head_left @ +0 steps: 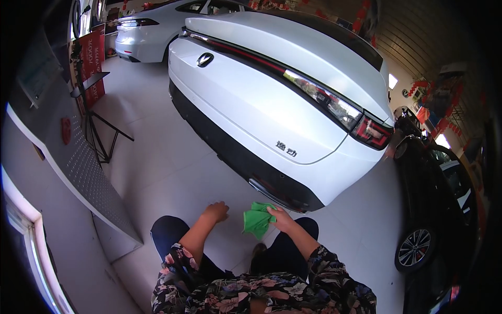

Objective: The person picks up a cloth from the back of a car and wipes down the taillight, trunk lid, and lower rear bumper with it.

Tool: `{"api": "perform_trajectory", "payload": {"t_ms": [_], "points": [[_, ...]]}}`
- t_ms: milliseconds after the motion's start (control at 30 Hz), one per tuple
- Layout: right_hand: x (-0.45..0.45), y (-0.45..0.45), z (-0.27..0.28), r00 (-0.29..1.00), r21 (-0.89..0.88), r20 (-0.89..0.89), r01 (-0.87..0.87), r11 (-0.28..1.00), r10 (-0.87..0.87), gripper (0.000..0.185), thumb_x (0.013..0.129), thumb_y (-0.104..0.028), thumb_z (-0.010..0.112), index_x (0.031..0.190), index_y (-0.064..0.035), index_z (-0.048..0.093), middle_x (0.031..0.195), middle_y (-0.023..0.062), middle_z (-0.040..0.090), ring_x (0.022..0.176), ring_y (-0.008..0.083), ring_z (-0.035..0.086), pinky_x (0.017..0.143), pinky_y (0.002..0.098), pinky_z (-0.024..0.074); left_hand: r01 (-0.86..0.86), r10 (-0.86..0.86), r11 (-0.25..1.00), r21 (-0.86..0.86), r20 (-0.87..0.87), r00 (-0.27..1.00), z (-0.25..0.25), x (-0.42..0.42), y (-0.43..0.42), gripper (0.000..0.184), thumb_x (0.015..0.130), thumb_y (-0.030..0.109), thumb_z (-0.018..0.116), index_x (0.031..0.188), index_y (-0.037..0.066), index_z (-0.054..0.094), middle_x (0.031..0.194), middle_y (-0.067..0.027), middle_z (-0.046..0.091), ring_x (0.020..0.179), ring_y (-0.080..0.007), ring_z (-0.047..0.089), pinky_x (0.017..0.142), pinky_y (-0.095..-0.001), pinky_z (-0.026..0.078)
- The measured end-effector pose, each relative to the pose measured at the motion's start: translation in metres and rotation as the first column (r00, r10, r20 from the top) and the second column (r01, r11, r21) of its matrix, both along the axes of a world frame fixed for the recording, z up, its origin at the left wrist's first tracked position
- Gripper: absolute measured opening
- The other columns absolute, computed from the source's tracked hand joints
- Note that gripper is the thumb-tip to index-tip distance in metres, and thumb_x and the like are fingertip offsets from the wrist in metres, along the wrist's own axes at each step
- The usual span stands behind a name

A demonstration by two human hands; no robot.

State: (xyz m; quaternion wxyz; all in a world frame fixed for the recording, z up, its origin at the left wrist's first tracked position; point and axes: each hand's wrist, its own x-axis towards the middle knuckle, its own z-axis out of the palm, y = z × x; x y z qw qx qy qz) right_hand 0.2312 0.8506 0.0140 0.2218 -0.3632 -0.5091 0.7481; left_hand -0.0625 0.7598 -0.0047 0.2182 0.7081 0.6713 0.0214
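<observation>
A green cloth [257, 220] hangs bunched from my right hand [281, 219], whose fingers are wrapped round its right edge. To the left of the cloth, my left hand [217, 211] hovers over the floor with its fingers curled in; whether they hold anything is too small to tell. Both hands are just below the dark lower bumper [235, 157] of a white car [251, 104]. The cloth is apart from the bumper. On the car's rear are a round-edged badge [204, 60], dark lettering [286, 149] and a long tail light [324, 99].
A silver car [144, 36] stands at the back left, and a black car [439, 183] at the right. On the left are a perforated grey panel [97, 178], a black tripod stand [99, 141] and a red banner [91, 65]. Grey floor [157, 183] lies around my knees.
</observation>
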Motion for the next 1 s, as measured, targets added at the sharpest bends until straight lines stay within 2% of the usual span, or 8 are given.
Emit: {"api": "perform_trajectory", "payload": {"t_ms": [100, 300, 433, 600, 733, 800, 867, 1000], "points": [[0.019, -0.037, 0.025, 0.950, -0.222, -0.276, 0.086, 0.971, -0.147, 0.032, 0.100, -0.029, 0.053, 0.125, -0.0102, 0.056, 0.114, 0.0036, 0.063, 0.105, 0.0165, 0.061, 0.089, 0.0342, 0.0490, 0.198, -0.174, 0.980, -0.013, 0.423, 0.889, -0.003, 0.022, -0.013, 0.049, 0.090, 0.034, 0.061, 0.130, 0.006, 0.055, 0.130, -0.0206, 0.052, 0.122, -0.0360, 0.050, 0.102, -0.0474, 0.041], [0.026, -0.089, 0.014, 0.984, 0.105, -0.050, 0.177, 0.979, -0.173, 0.036, 0.101, -0.032, 0.051, 0.122, -0.0049, 0.058, 0.108, 0.0051, 0.065, 0.100, 0.0174, 0.063, 0.084, 0.0318, 0.0500, 0.220, -0.075, 0.975, -0.033, 0.883, 0.463, 0.040, 0.080, -0.065, 0.071, 0.090, 0.041, 0.062, 0.144, 0.002, 0.036, 0.140, -0.0180, 0.046, 0.129, -0.0265, 0.044, 0.106, -0.0403, 0.035], [0.018, -0.112, 0.007, 0.983, 0.546, 0.118, 0.054, 0.836, -0.141, 0.038, 0.101, -0.032, 0.050, 0.119, -0.0001, 0.060, 0.107, 0.0111, 0.066, 0.098, 0.0208, 0.064, 0.084, 0.0316, 0.0488, 0.165, 0.031, 0.982, -0.096, 0.935, 0.354, 0.007, 0.090, -0.087, 0.074, 0.091, 0.046, 0.062, 0.143, 0.000, 0.036, 0.138, -0.0141, 0.046, 0.127, -0.0242, 0.045, 0.107, -0.0388, 0.035], [0.003, -0.132, 0.002, 0.978, 0.645, 0.042, 0.131, 0.753, -0.205, 0.040, 0.101, -0.031, 0.051, 0.124, 0.0010, 0.058, 0.106, 0.0142, 0.066, 0.095, 0.0194, 0.062, 0.086, 0.0305, 0.0477, 0.041, 0.489, 0.869, -0.494, 0.841, -0.234, 0.010, 0.090, -0.089, 0.061, 0.095, 0.046, 0.056, 0.137, 0.003, 0.045, 0.130, -0.0110, 0.054, 0.119, -0.0242, 0.053, 0.106, -0.0414, 0.039], [0.009, -0.138, 0.010, 0.991, 0.634, 0.018, 0.091, 0.768, -0.132, 0.042, 0.100, -0.033, 0.053, 0.124, 0.0007, 0.058, 0.101, 0.0158, 0.067, 0.091, 0.0202, 0.063, 0.084, 0.0317, 0.0488, -0.024, 0.454, 0.856, -0.516, 0.774, -0.441, 0.008, 0.077, -0.082, 0.039, 0.102, 0.040, 0.039, 0.111, 0.008, 0.059, 0.110, -0.0092, 0.063, 0.107, -0.0263, 0.059, 0.097, -0.0435, 0.045], [0.018, -0.142, 0.023, 0.988, 0.544, 0.122, 0.011, 0.839, -0.092, 0.043, 0.099, -0.035, 0.054, 0.120, 0.0017, 0.060, 0.098, 0.0175, 0.068, 0.088, 0.0238, 0.064, 0.081, 0.0345, 0.0493, 0.081, 0.374, 0.923, -0.377, 0.825, -0.425, -0.011, 0.054, -0.081, 0.035, 0.102, 0.037, 0.040, 0.084, 0.010, 0.055, 0.079, -0.0056, 0.060, 0.088, -0.0241, 0.060, 0.083, -0.0463, 0.050], [0.021, -0.144, 0.010, 0.975, 0.658, 0.094, 0.092, 0.748, -0.203, 0.042, 0.099, -0.036, 0.053, 0.116, 0.0017, 0.062, 0.096, 0.0172, 0.066, 0.088, 0.0263, 0.063, 0.081, 0.0359, 0.0487, 0.029, 0.377, 0.908, -0.418, 0.784, -0.492, -0.021, 0.042, -0.080, 0.032, 0.099, 0.039, 0.047, 0.093, 0.009, 0.057, 0.078, -0.0038, 0.058, 0.086, -0.0228, 0.059, 0.078, -0.0465, 0.050], [0.021, -0.142, 0.002, 0.959, 0.642, 0.128, 0.115, 0.758, -0.253, 0.042, 0.098, -0.038, 0.052, 0.115, -0.0002, 0.063, 0.105, 0.0207, 0.064, 0.097, 0.0340, 0.063, 0.085, 0.0406, 0.0478, -0.134, 0.380, 0.924, -0.357, 0.893, 0.241, 0.023, 0.077, -0.097, 0.048, 0.095, 0.044, 0.056, 0.121, 0.004, 0.053, 0.101, -0.0065, 0.060, 0.099, -0.0198, 0.056, 0.091, -0.0400, 0.045]]}}
